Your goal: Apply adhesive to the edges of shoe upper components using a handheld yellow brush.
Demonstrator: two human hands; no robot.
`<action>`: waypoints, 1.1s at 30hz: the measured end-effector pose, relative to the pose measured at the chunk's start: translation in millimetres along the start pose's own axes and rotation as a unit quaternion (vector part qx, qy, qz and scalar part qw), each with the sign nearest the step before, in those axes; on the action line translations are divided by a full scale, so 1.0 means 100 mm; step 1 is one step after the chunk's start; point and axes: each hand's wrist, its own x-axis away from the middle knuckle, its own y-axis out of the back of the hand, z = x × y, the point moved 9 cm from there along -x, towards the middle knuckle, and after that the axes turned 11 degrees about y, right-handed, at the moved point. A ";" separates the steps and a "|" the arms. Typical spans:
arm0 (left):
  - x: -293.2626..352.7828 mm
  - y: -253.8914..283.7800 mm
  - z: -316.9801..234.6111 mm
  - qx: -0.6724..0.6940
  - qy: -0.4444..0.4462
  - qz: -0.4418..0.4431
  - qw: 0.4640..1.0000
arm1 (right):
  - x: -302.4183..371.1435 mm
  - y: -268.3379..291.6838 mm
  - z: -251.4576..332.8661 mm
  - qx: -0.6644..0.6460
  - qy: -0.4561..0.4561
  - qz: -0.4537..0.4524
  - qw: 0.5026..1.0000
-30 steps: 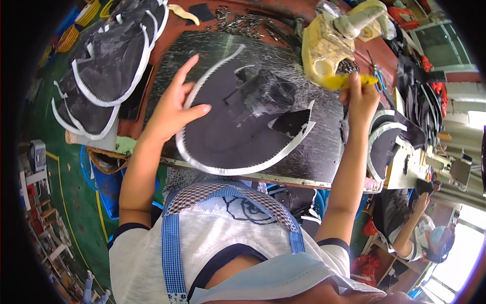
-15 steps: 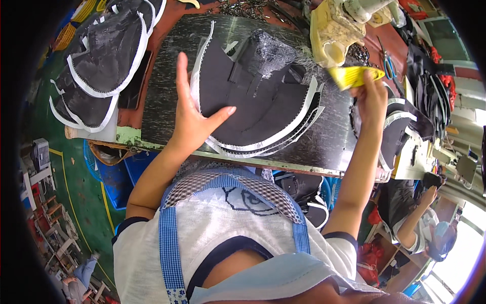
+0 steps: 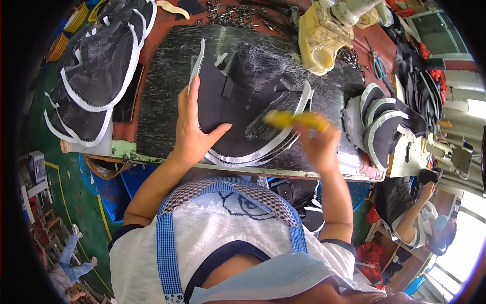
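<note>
A stack of dark curved fabric pieces [image 3: 228, 111] with white toothed edging lies on the dark work board [image 3: 164, 101]. My left hand [image 3: 193, 136] rests at the stack's left edge, thumb stretched over the top piece and fingers straight along the white trim. In my right hand [image 3: 320, 144] is a flat yellow scraper [image 3: 288, 120], blurred by motion, over the right side of the top piece. Glossy wet-looking streaks of glue [image 3: 263, 66] cover the piece's upper part, and more streaks show beside the scraper's tip.
More edged pieces lie in piles at the left [image 3: 101, 71] and right [image 3: 382, 126]. Beyond the board stand a stained yellow container [image 3: 321, 40], scattered zipper pulls [image 3: 238, 15] and blue-handled scissors [image 3: 377, 66]. A co-worker [image 3: 420, 218] sits at the far right.
My right hand has swung the scraper left and toward me, from right of the stack to over the top piece. Streaks now reach lower on it. My left hand stays by the edge.
</note>
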 end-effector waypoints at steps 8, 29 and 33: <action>0.01 -0.04 0.63 0.497 0.308 0.175 0.793 | -0.72 0.61 -1.52 0.264 0.015 -0.078 0.961; 0.12 -0.18 1.00 0.439 0.356 0.189 0.803 | -0.54 -0.78 0.46 -0.126 0.077 0.217 0.965; 0.14 -0.20 0.98 0.446 0.355 0.200 0.797 | -0.83 -0.89 0.47 -0.107 0.081 0.162 0.978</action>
